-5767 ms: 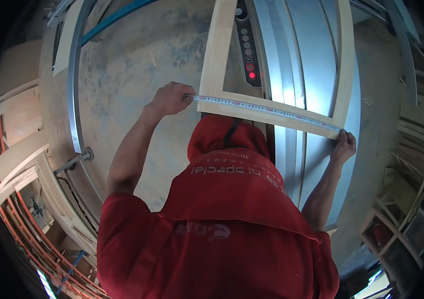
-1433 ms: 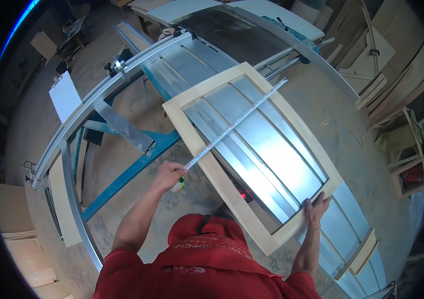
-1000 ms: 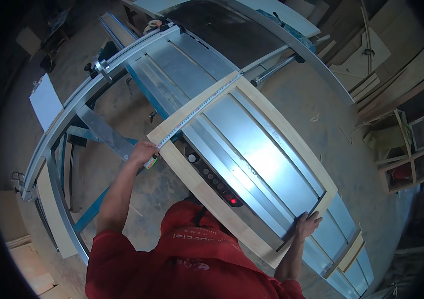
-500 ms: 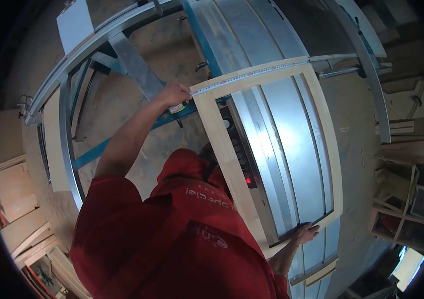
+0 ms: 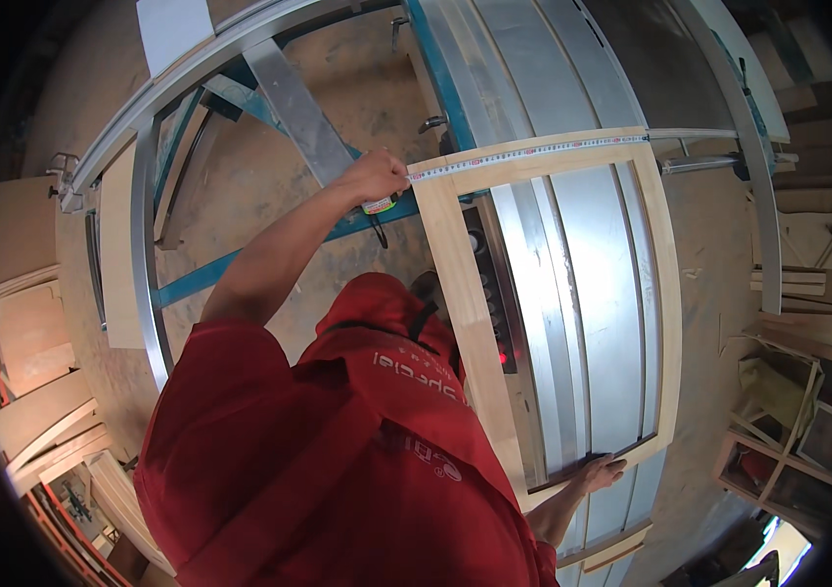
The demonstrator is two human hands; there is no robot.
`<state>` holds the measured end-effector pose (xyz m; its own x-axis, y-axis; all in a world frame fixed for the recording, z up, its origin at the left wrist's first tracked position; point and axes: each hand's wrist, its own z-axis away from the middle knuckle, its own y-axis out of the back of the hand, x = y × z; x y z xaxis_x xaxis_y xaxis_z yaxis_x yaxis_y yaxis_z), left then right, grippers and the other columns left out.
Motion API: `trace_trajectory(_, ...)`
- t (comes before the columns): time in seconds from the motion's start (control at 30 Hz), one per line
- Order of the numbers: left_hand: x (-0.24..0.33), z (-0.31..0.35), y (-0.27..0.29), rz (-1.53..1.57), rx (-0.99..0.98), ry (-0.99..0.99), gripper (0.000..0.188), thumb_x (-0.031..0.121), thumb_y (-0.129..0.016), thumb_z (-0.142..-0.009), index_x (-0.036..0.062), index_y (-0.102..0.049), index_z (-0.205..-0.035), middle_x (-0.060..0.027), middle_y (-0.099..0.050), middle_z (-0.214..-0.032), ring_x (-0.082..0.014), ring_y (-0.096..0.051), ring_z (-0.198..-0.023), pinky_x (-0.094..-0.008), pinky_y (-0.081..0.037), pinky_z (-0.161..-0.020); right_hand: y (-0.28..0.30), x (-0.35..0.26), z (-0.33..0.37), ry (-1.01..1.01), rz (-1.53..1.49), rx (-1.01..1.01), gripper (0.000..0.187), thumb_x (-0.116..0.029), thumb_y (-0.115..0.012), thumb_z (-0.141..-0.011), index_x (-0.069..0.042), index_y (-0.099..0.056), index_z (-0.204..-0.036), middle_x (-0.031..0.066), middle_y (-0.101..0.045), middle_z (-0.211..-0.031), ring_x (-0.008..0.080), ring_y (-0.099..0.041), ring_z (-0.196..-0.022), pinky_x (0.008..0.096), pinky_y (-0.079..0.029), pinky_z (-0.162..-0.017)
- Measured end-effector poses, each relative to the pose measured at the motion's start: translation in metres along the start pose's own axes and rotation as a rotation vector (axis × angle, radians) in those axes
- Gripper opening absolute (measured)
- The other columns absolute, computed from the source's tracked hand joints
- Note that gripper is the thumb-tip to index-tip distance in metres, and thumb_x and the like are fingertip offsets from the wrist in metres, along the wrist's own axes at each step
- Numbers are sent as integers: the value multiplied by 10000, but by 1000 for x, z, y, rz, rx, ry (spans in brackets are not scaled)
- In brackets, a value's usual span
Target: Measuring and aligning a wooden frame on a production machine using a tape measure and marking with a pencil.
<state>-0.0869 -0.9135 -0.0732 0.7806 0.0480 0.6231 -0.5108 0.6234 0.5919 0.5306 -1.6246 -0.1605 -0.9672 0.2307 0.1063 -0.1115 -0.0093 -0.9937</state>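
Note:
A pale wooden frame (image 5: 670, 293), rectangular with an open middle, lies flat across a metal machine table (image 5: 604, 284). Along its far rail stretches the white blade of a tape measure (image 5: 523, 153), reaching from the left corner to the right one. My left hand (image 5: 378, 176) is closed around the tape measure at the far left corner; part of the case, with a green label and a dark strap, shows below the fingers. On the near rail, my right hand (image 5: 597, 474) grips the frame, fingers laid over the wood. Its thumb is hard to make out.
A control panel with a red light (image 5: 506, 359) shows through the frame's opening. Left of the table is a metal support structure with a blue beam (image 5: 199, 278). Wooden boards (image 5: 34, 367) lie at the left, and small frames (image 5: 778, 445) stand at the right.
The whole view has shifted, so the frame and table appear slightly farther right. Both hands keep their places on the frame and tape measure.

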Motion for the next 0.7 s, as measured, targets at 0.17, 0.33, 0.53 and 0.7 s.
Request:
trace_trajectory(0.17,-22,-5,-3,73,5,6,231,216,-740,-865,32,-813,-983,-174,-780,-934,-310,-754,-886,-404,-571,-835,-35,-5,-23,-97,24,-90,615,-622,-336,-1089,-131,-500,-1423,138,-441,-1537,326,-326,-1490,534,-197,-1284)
trace_trajectory(0.33,-2,-9,-4,23,54,-33,193,203,-728,-871,22,-768,-816,-122,-694,-725,-211,-663,-727,-382,-497,-711,9,26,-15,-114,-32,-220,748,-668,-348,-1063,-177,-369,-1626,167,-288,-1704,347,-173,-1604,536,-126,-1313)
trace_trajectory(0.53,-9,-2,-5,76,40,-23,190,202,-727,-869,23,-768,-821,-126,-695,-733,-213,-666,-733,-384,-497,-712,-25,41,-37,-138,-53,-277,784,-672,-333,-1064,-158,-371,-1655,202,-208,-1745,354,-128,-1628,526,-110,-1320)
trace_trajectory(0.7,-7,1,-4,46,46,-7,186,200,-729,-868,22,-774,-836,-126,-709,-754,-215,-673,-746,-381,-504,-727,-5,31,-32,-69,-90,-320,800,-681,-320,-1061,-147,-366,-1656,223,-170,-1750,368,-117,-1629,518,-111,-1320)
